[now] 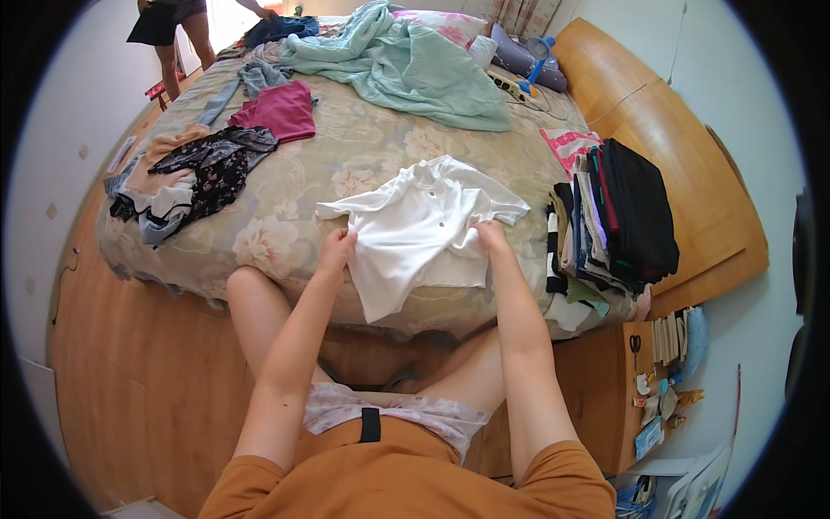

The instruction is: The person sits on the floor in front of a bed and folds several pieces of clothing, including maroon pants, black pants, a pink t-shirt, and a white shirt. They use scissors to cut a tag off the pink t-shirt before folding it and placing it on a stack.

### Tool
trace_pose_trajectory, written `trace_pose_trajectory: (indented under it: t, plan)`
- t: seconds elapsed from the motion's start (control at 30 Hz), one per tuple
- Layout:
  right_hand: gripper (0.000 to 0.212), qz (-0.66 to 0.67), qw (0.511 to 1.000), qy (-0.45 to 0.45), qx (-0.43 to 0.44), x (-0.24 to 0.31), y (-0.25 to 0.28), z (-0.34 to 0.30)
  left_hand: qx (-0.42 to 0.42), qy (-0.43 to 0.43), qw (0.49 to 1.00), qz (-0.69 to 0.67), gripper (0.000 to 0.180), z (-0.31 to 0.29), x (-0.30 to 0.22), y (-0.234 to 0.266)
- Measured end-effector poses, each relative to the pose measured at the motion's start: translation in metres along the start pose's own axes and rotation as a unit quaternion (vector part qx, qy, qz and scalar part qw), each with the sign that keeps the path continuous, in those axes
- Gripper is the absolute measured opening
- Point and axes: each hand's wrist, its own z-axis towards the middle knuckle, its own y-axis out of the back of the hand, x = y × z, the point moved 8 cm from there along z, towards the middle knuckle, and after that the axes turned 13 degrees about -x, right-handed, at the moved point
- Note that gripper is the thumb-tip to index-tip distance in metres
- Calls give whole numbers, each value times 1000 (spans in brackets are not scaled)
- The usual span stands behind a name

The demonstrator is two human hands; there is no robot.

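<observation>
A white short-sleeved shirt with dark buttons lies spread on the floral bedspread, its collar pointing away from me. My left hand pinches the shirt's left side below the sleeve. On the opposite side, my right hand grips the fabric just under the right sleeve. The lower hem droops toward the bed's near edge, longer at the left. Both hands have their fingers closed on the cloth.
A stack of folded clothes stands at the right by the wooden headboard. Loose garments and a magenta cloth lie at the left. A mint blanket is bunched at the far side. Another person stands far left.
</observation>
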Motion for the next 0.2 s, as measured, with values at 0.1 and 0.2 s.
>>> trace_pose_trajectory:
  t: [0.1,0.2]
  plan:
    - [27,139,984,-95,60,10,0,-23,20,117,975,-186,26,9,17,17]
    - [64,272,929,-188,166,0,-5,-29,29,164,963,-211,36,-12,17,14]
